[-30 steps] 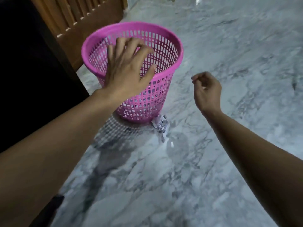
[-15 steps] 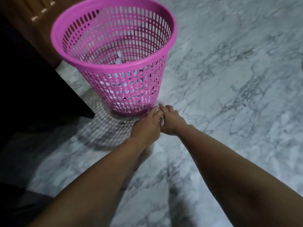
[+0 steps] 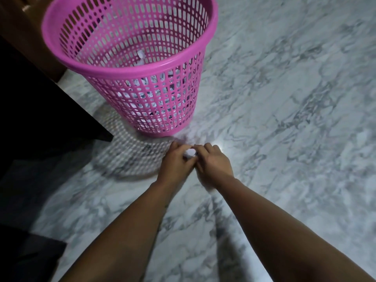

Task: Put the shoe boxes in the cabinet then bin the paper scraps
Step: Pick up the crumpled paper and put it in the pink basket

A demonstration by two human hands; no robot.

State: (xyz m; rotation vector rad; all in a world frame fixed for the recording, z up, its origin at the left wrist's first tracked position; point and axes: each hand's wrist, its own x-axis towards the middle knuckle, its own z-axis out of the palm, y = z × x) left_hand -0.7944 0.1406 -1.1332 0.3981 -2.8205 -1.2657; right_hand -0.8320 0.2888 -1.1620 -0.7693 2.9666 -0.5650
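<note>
In the pink basket (image 3: 130, 64) lie paper scraps (image 3: 154, 102); both hands, left (image 3: 176, 161) and right (image 3: 213, 161), apparently pinch a white scrap (image 3: 190, 152) just beside its base.

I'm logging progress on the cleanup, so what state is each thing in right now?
pink basket: upright on the floor, paper scraps already inside.
paper scrap: crumpled, outside the basket near its base, held between both hands.
left hand: fingers curled round the scrap.
right hand: fingers curled on the scrap.
marble floor: bare around the hands.
</note>
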